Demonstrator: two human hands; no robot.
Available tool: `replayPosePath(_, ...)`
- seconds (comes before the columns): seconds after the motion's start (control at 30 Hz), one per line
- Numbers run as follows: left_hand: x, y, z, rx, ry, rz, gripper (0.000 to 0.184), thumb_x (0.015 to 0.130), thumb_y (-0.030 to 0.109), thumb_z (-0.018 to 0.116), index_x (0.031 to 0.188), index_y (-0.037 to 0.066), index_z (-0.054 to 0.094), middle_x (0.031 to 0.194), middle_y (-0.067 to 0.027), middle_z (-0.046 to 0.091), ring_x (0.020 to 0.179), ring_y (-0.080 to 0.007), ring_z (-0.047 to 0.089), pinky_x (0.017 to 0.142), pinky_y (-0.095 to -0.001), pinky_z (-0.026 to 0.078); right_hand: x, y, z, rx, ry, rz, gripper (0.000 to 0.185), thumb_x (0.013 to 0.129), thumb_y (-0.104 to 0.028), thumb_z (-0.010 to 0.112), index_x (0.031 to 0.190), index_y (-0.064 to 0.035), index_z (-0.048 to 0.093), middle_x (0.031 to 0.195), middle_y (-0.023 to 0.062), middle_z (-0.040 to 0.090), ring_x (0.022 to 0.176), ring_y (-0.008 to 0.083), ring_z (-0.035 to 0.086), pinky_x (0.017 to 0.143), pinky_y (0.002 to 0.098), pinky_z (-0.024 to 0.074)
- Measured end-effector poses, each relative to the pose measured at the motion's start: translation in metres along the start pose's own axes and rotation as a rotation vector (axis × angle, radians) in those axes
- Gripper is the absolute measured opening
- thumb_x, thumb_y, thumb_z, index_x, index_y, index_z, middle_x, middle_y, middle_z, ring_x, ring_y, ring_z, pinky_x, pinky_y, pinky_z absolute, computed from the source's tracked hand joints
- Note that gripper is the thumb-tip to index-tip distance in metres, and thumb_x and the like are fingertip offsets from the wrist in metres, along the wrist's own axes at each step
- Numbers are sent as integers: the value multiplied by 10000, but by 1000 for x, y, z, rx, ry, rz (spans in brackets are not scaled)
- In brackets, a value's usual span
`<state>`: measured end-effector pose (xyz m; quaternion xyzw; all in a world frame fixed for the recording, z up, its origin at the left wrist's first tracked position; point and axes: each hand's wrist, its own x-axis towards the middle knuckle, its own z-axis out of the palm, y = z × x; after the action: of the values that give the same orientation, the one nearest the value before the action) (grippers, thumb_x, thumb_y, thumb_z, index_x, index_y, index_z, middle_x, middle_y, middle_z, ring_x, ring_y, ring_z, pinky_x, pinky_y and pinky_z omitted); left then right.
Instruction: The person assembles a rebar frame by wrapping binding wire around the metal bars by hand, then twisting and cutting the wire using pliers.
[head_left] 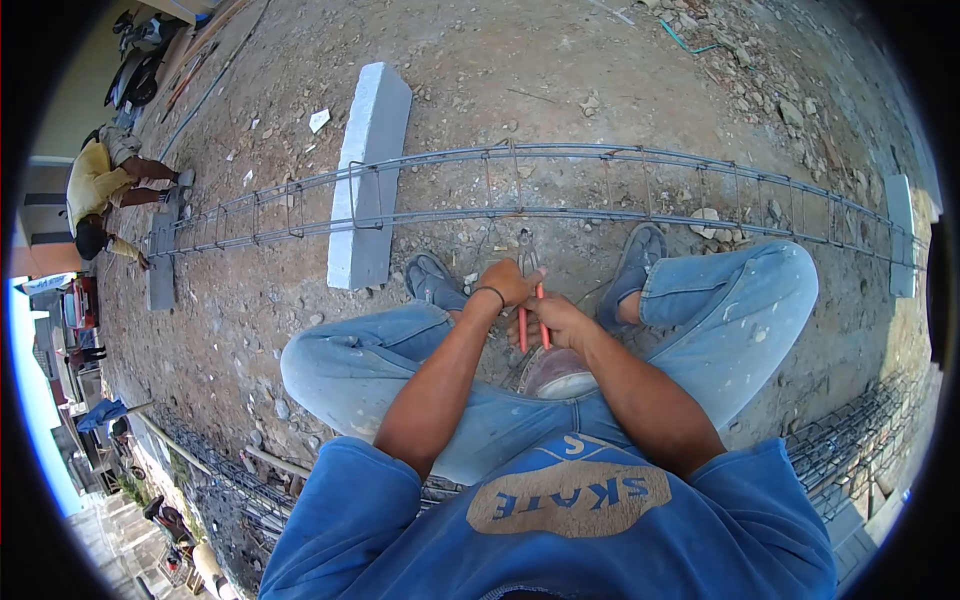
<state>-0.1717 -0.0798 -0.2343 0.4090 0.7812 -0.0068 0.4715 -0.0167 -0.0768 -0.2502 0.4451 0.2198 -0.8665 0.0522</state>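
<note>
Between my knees, both hands meet at a pair of pincers with red handles. My left hand has its fingers closed around the upper part of the tool, near its metal jaws. My right hand is closed on the handles just beside it. The jaws point away from me, a little short of the near bars of a long rebar cage. That cage lies crosswise in front of my feet, with wire stirrups along it. A white block supports it left of centre. Fine details between my fingers are hidden.
Another block is under the cage's right end, and one under its left end. A co-worker bends over that left end. More rebar lies behind me at right. Stones and rubble lie at the upper right.
</note>
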Motion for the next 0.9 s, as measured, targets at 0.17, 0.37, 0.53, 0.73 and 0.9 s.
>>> replayPosePath(0.17,67,-80,50,-33,71,-49,502,888,437,658,1083,-19,734,1121,-326,683,1113,-423,665,957,-445,524,30,22,-35,-437,468,59,212,965,-166,628,933,42,657,773,193,681,661,297,699,530,440,534)
replayPosePath(0.37,111,-146,61,-492,319,-236,385,820,40,608,1165,141,748,1092,-240,713,1002,-311,703,908,-367,548,44,23,-58,-374,789,17,182,921,-102,558,869,44,652,707,183,648,594,301,655,482,448,487)
replayPosePath(0.53,99,-100,48,-903,48,-200,692,871,-78,513,1521,154,456,951,-112,664,875,-232,642,784,-395,569,64,18,-86,-170,879,-53,178,902,-87,520,891,45,639,660,169,587,540,289,600,438,437,449)
replayPosePath(0.73,148,-97,66,-1238,-64,-188,668,895,-23,523,1539,126,429,1087,-111,650,1061,-256,615,941,-486,489,68,31,-85,13,758,-14,175,898,-69,492,989,23,609,707,163,575,501,257,547,408,425,399)
replayPosePath(0.9,168,-127,95,-1620,47,-337,409,966,43,526,1373,81,531,1265,-143,608,1045,-339,658,1027,-527,472,70,29,-88,-177,710,31,218,908,-100,534,1070,12,629,703,173,585,565,311,610,496,453,494)
